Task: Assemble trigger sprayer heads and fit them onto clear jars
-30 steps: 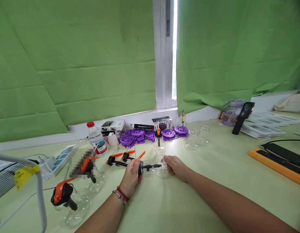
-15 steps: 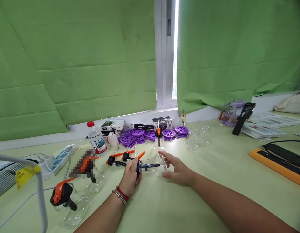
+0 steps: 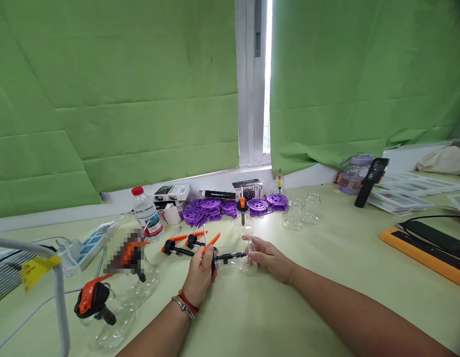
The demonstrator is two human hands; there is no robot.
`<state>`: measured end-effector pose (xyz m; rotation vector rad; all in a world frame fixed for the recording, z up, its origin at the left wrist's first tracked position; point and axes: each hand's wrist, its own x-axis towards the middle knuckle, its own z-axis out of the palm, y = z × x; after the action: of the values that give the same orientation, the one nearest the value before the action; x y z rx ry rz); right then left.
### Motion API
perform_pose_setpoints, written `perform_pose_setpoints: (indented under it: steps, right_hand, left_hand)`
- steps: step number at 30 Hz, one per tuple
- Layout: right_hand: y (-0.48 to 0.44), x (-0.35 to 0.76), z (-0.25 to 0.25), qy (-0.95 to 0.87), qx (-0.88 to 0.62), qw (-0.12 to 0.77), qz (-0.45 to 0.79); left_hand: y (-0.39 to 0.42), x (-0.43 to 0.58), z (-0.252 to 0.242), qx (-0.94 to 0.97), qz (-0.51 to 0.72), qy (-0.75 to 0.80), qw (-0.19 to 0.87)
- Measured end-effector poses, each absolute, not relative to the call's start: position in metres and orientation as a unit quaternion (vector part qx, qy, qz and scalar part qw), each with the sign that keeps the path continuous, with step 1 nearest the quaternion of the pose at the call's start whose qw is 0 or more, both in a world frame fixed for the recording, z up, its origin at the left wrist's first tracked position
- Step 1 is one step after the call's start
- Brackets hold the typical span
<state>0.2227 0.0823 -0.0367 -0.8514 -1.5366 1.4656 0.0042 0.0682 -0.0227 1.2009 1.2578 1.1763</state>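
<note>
The left hand (image 3: 201, 271) is closed around the black spray top with the orange trigger (image 3: 212, 249). That top sits at the neck of a see-through plastic bottle (image 3: 234, 249). The bottle lies on its side in the air, just above the pale green table (image 3: 326, 287), in the middle of the frame.

Half a second ago the fingers of the right hand (image 3: 270, 258) were spread wide around the bottle's bottom. Now they have curled in and pinch it, and the hand sits a bit lower. So both hands grip the bottle, one at each end.

Just left of the left hand lie two more black and orange spray tops (image 3: 178, 244). Behind the bottle stands a small clear bottle with a spray top (image 3: 243, 220), quite near. Further back is a pile of purple plastic wheels (image 3: 215, 206). In the lower left are bigger clear bottles with spray tops (image 3: 103, 307) and a white wire frame (image 3: 61, 297). Below the hands and to the right the table is bare until the flat orange and black thing (image 3: 419, 248), well apart.
</note>
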Motion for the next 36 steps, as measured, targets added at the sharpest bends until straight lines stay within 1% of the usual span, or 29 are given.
perform_pose_setpoints:
  steps: [10,12,14,16,18,21,22,24,27,29,31,33,36]
  right_hand:
    - [0.085,0.222,-0.041,-0.591,-0.353,0.412,0.597]
    - [0.085,0.224,-0.040,-0.614,-0.355,0.416,0.568]
    - [0.083,0.225,-0.037,-0.670,-0.367,0.432,0.479]
    - [0.079,0.225,-0.032,-0.750,-0.374,0.429,0.336]
    - [0.075,0.222,-0.028,-0.826,-0.369,0.377,0.196]
    - [0.071,0.216,-0.026,-0.878,-0.375,0.289,0.073]
    - [0.071,0.215,-0.027,-0.881,-0.381,0.278,0.049]
    - [0.073,0.214,-0.028,-0.876,-0.383,0.292,0.013]
    - [0.081,0.223,-0.029,-0.840,-0.378,0.388,-0.023]
    - [0.090,0.232,-0.029,-0.790,-0.397,0.467,-0.032]
    - [0.102,0.244,-0.030,-0.734,-0.438,0.519,-0.024]
    - [0.114,0.255,-0.034,-0.687,-0.493,0.534,0.005]
    - [0.130,0.267,-0.043,-0.631,-0.576,0.514,0.077]
  left_hand:
    - [0.074,0.001,-0.031,0.531,0.490,0.511,0.465]
    - [0.075,0.001,-0.030,0.541,0.498,0.504,0.453]
    - [0.075,0.001,-0.029,0.546,0.503,0.503,0.442]
    - [0.074,0.003,-0.028,0.553,0.498,0.507,0.435]
    - [0.071,0.005,-0.029,0.560,0.489,0.510,0.432]
    - [0.066,0.007,-0.030,0.581,0.475,0.514,0.414]
    - [0.064,0.006,-0.031,0.602,0.472,0.509,0.395]
    - [0.063,0.003,-0.031,0.665,0.462,0.481,0.337]
    - [0.069,-0.005,-0.027,0.747,0.454,0.443,0.200]
    - [0.079,-0.012,-0.025,0.766,0.432,0.470,0.078]
    - [0.092,-0.019,-0.024,0.755,0.395,0.522,-0.041]
    - [0.104,-0.026,-0.025,0.717,0.345,0.595,-0.112]
    - [0.114,-0.033,-0.029,0.686,0.249,0.669,-0.138]
